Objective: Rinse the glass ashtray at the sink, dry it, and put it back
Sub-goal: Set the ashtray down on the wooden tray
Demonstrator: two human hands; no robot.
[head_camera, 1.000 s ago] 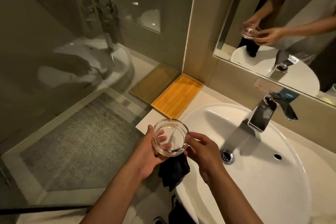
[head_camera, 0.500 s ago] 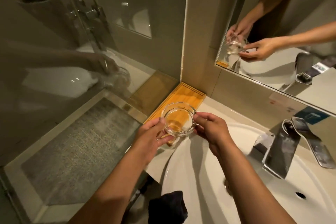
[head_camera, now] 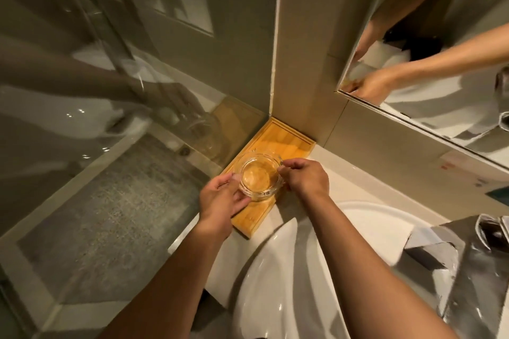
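The clear round glass ashtray (head_camera: 260, 175) sits low over the near half of the wooden tray (head_camera: 286, 143) in the corner of the counter; whether it touches the wood I cannot tell. My left hand (head_camera: 220, 198) grips its left rim with thumb and fingers. My right hand (head_camera: 305, 177) pinches the right rim. The white sink basin (head_camera: 316, 270) lies below and right of both forearms. The ashtray is upright and looks empty.
A glass shower partition (head_camera: 137, 118) stands directly left of the tray. The tiled wall corner (head_camera: 275, 63) rises behind it, with a mirror (head_camera: 440, 49) at upper right. The chrome tap (head_camera: 482, 256) is at the right edge. A grey floor mat (head_camera: 110, 215) lies beyond the glass.
Both hands have carried the ashtray away from the basin, up and left, and lowered it onto the wooden tray. The dark cloth seen earlier is out of view.
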